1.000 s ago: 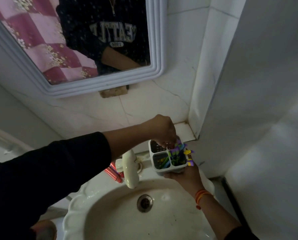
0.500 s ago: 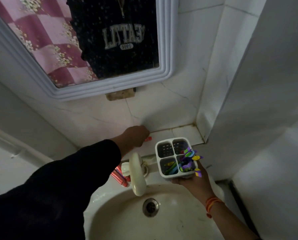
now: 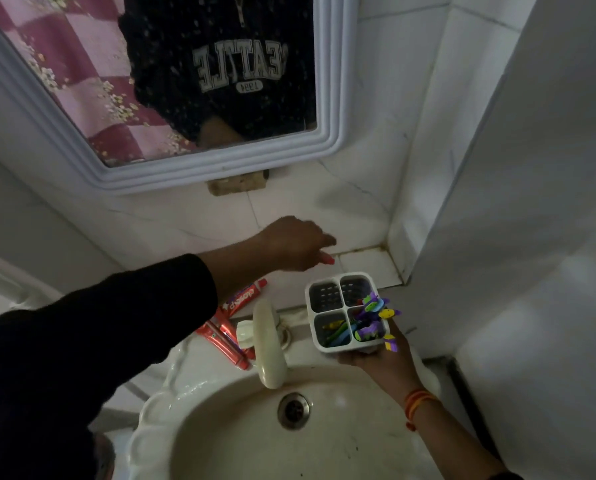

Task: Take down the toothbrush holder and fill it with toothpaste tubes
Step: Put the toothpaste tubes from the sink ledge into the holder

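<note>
White tiled walls and a framed mirror [image 3: 171,98] fill the upper frame, with a basin [image 3: 220,445] below. At lower right the right hand [image 3: 376,358] cups the toothbrush holder [image 3: 346,311] from beneath; its two upper compartments look empty, the lower ones hold toothbrushes. Since a moment ago the left hand [image 3: 294,244] has left the holder and reached to the ledge at centre, fingers closed on something red-tipped, probably a tube. More toothpaste tubes [image 3: 235,317] lie beside the tap [image 3: 268,344], so filling is likely just starting.
</note>
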The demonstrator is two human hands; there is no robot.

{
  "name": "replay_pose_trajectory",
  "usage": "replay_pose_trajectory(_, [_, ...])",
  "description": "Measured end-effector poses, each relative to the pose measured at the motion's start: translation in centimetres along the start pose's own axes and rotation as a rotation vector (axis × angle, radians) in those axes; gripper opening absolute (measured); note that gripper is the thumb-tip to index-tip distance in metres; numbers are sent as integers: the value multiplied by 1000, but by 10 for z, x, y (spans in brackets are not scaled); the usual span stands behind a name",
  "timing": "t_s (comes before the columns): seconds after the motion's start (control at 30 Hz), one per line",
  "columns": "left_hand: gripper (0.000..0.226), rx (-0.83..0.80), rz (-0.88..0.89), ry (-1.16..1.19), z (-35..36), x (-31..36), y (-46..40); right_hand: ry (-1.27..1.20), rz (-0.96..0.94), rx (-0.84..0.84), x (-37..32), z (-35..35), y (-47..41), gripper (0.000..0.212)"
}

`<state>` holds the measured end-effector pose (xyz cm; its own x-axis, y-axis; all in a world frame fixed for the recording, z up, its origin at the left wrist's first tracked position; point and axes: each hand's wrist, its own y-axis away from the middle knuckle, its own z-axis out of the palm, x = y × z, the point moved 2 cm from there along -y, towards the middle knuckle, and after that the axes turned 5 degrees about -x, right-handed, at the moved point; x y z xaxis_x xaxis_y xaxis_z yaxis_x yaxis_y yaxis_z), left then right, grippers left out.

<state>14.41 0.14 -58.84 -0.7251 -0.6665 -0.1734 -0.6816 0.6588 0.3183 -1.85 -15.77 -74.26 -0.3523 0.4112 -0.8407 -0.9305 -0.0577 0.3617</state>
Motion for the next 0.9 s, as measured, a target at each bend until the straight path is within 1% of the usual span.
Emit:
replay_pose_trajectory(0.07, [41, -14, -81, 132, -35, 11, 4, 57, -2, 4, 1, -2, -1, 46])
replay_pose_trajectory(0.1, [40, -29, -93, 182, -48, 17, 4, 113, 1, -5, 0, -1, 0, 47])
replay_pose_trajectory(0.17, [36, -131, -80, 221, -63, 30, 2, 172, -10, -8, -3, 0, 4, 77])
replay_pose_trajectory(0.2, [33, -211, -71, 241, -65, 38, 2, 223, -56, 0, -5, 0, 6, 86])
replay_pose_trajectory(0.27, [30, -326, -75, 305, -62, 55, 0, 449, -142, 29, -5, -3, 7, 85])
replay_pose_trajectory(0.3, [29, -317, -85, 300, -60, 64, -1, 503, -159, 25, -5, -3, 7, 84])
replay_pose_trajectory(0.4, [25, -132, -137, 311, -54, 84, 1, 544, -203, 10, -8, -1, 8, 84])
replay_pose_trajectory(0.43, [21, -108, -162, 326, -49, 88, 0, 532, -194, 11, -7, -1, 8, 82])
replay_pose_trajectory(0.47, [19, -108, -175, 343, -46, 90, 1, 516, -186, 8, -8, -1, 8, 78])
replay_pose_trajectory(0.53, [35, -167, -215, 416, -38, 89, 0, 457, -152, -12, -9, 1, 10, 66])
replay_pose_trajectory(0.57, [42, -200, -244, 530, -36, 85, 2, 449, -138, -13, -9, 3, 11, 64])
replay_pose_trajectory(0.6, [46, -222, -277, 698, -35, 79, 4, 473, -129, -5, -9, 3, 10, 63])
replay_pose_trajectory(0.63, [46, -210, -312, 858, -35, 71, 7, 467, -126, 8, -8, 2, 9, 63])
replay_pose_trajectory(0.67, [44, -173, -346, 939, -36, 59, 11, 462, -141, 20, -6, -1, 8, 62])
replay_pose_trajectory(0.7, [42, -134, -378, 960, -34, 46, 16, 472, -138, 40, -6, -1, 8, 62])
replay_pose_trajectory(0.73, [39, -101, -401, 920, -32, 32, 22, 493, -132, 43, -8, 1, 10, 64])
replay_pose_trajectory(0.8, [36, -82, -436, 702, -16, 6, 32, 492, -143, 30, -6, 0, 8, 68])
replay_pose_trajectory(0.83, [36, -107, -449, 587, -4, -5, 36, 477, -133, 36, -5, -1, 9, 69])
replay_pose_trajectory(0.9, [36, -205, -475, 435, 24, -23, 44, 444, -80, 60, -6, 3, 10, 68])
